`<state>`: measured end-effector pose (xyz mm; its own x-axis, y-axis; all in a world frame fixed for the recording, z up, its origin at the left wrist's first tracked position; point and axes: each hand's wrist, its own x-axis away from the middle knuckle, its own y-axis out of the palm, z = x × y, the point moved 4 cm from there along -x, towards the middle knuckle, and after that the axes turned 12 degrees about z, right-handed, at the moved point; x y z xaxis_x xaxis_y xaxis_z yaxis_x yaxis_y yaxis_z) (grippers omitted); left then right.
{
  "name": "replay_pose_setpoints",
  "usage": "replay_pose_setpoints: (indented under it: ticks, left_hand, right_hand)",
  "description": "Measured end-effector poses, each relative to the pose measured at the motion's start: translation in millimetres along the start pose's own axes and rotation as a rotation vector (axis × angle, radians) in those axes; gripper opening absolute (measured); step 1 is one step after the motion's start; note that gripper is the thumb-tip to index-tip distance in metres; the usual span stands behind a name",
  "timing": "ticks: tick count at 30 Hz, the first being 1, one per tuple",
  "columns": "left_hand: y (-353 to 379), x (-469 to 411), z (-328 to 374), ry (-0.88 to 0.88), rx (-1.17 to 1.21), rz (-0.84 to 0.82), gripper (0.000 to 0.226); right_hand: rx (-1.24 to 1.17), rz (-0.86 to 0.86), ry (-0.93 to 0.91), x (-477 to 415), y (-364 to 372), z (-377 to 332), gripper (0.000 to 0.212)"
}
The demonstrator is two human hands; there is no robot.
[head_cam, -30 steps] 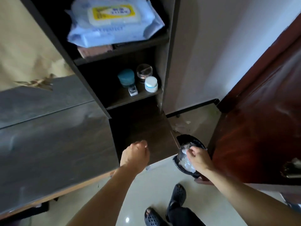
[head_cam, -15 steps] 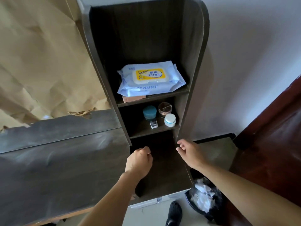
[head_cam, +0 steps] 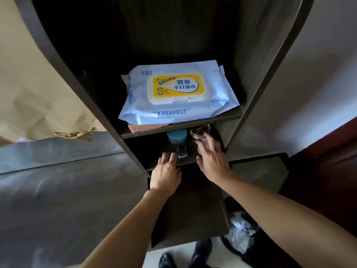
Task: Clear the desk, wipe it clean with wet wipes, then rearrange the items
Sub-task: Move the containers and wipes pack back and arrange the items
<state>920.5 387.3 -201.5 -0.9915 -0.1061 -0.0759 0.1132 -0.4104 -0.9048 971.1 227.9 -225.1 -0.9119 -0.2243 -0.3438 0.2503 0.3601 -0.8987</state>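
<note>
A pale blue wet wipes pack with a yellow lid lies on the upper shelf of a dark shelf unit. On the shelf below stand a teal-lidded jar, a small clear bottle and a clear round jar. My left hand reaches into that lower shelf, fingers apart, fingertips next to the small bottle. My right hand is spread open over the right side of the shelf, just below the clear jar, covering what stands beneath it. Neither hand holds anything.
The dark grey desk top spreads to the left, with crumpled brown paper behind it. A black bin with crumpled white wipes sits on the floor at lower right, by a reddish door. A reddish box lies under the wipes pack.
My right hand left the bin, where it held a used wipe, and rose to the lower shelf. My left hand opened from a fist and reached in too. The view tilted upward.
</note>
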Motion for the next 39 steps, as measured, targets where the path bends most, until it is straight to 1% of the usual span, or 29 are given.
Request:
replay_pose_setpoints:
  ticks: [3,5,9,12,15,18,22,26,30,33,34,39]
  left_hand:
    - [12.2,-17.4,5.4,0.056,-0.032,-0.001,0.061]
    - [18.9,-29.6,7.4,0.088,-0.038,0.012,0.062]
    - [25.7,-39.4,7.0,0.103,0.052,0.086,0.041]
    - [24.3,-36.4,2.9,0.128,0.087,0.130,0.032]
    - [15.6,-25.8,-4.2,0.132,0.077,0.160,0.029]
    - [2.5,-10.4,-13.2,0.141,0.076,0.196,0.031]
    - [-20.6,13.0,-33.6,0.135,0.073,0.217,0.030]
    - [-52.1,46.0,-77.9,0.118,0.056,0.237,0.028]
    - [-94.4,92.4,-137.2,0.081,0.031,0.279,0.025]
    - [-129.7,136.5,-187.5,0.067,-0.010,0.314,0.037]
    - [-141.5,153.0,-205.4,0.055,-0.027,0.317,0.038]
    - [-198.0,231.4,-297.4,-0.070,-0.103,0.316,0.027]
  right_hand:
    - [-0.053,0.044,-0.007,1.4,3.0,1.8,0.046]
    - [-0.072,0.062,-0.007,1.8,5.0,4.3,0.042]
    - [-0.114,0.073,-0.016,4.3,5.6,7.3,0.044]
    - [-0.137,0.063,-0.007,3.8,2.7,6.4,0.048]
    - [-0.203,0.067,-0.015,6.2,-3.1,6.7,0.049]
    - [-0.246,0.082,-0.063,14.4,-10.8,3.9,0.046]
    - [-0.270,0.058,-0.137,19.0,-20.7,-20.5,0.046]
    - [-0.277,0.022,-0.184,29.9,-23.4,-63.4,0.049]
    - [-0.300,-0.012,-0.260,50.4,-15.0,-128.2,0.048]
    - [-0.319,-0.040,-0.307,68.9,-6.4,-191.5,0.046]
    - [-0.327,-0.048,-0.328,76.1,-2.4,-214.5,0.046]
    - [-0.350,-0.100,-0.443,105.6,16.9,-336.4,0.048]
